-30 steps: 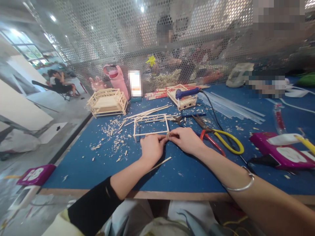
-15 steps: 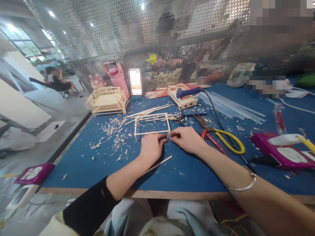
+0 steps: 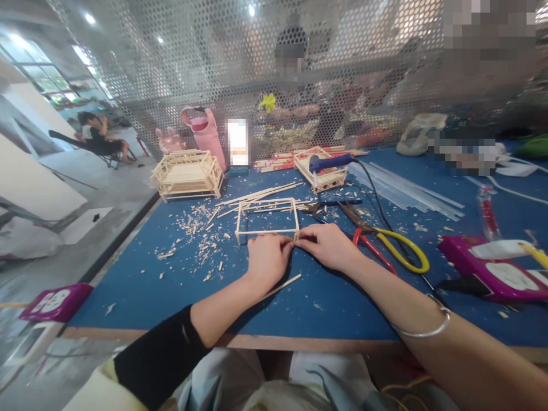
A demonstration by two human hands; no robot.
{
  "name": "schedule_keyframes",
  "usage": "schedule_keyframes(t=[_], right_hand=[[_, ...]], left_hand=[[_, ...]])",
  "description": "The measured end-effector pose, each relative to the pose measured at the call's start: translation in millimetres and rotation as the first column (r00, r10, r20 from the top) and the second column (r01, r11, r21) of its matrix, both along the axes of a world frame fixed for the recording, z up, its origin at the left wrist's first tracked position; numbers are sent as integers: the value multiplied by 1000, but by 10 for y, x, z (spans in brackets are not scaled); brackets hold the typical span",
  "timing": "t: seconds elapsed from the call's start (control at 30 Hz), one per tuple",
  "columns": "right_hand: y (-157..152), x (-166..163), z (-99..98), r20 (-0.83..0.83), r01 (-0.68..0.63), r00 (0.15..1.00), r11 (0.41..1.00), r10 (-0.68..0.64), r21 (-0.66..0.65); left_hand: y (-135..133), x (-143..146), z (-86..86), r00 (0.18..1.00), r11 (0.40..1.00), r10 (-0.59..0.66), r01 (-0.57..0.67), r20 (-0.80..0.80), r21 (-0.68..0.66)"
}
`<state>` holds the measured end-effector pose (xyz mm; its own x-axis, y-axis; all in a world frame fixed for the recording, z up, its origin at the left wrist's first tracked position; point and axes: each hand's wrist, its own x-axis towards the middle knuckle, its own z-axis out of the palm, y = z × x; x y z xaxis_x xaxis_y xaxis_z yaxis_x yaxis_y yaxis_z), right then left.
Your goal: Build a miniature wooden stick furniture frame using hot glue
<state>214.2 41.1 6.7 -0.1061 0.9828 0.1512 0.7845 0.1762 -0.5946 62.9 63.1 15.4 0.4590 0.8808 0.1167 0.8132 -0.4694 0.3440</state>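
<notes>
A small open box frame of thin wooden sticks [image 3: 266, 232] stands on the blue tabletop. At its near right corner my left hand [image 3: 268, 260] is closed, thumb and fingertips pinching low on the frame. My right hand [image 3: 326, 245] pinches the same corner from the right, its fingertips almost meeting the left ones. The fingers hide the exact joint they grip. Under my left wrist lies a loose wooden stick [image 3: 293, 281], partly covered.
Behind are a finished-looking stick model [image 3: 188, 177], a pink bottle [image 3: 209, 142] and a blue glue gun [image 3: 331, 163] resting on another stick model [image 3: 322, 184]. To the right lie a tool with yellow and red handles [image 3: 422, 260], clear glue sticks [image 3: 406, 194] and a purple device [image 3: 505, 271].
The view has shifted slightly. Both hands stay at the frame's near right corner, with the left fingertips now closer to the right ones.
</notes>
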Motion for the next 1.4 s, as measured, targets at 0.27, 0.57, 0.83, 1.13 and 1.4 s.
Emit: schedule_keyframes(t=[0.27, 0.57, 0.83, 1.13, 1.4], right_hand=[[-15, 7, 47, 22, -49, 999, 998, 49, -26], [-13, 79, 82, -7, 41, 999, 997, -41, -69], [6, 6, 11, -79, 38, 996, 999, -38, -3], [16, -34, -9, -93, 59, 994, 998, -56, 33], [18, -40, -6, -99, 63, 993, 998, -62, 14]], left_hand=[[1, 15, 2, 1000, 999, -27, 27, -3, 35], [-51, -345, 233, 964, 934, -247, 211, 95, 288], [188, -139, 278, 916, 841, -386, 397, -107, 368], [312, -132, 48, 871, 785, -490, 456, -29, 419], [331, -155, 7, 843, 705, -533, 491, -74, 511]])
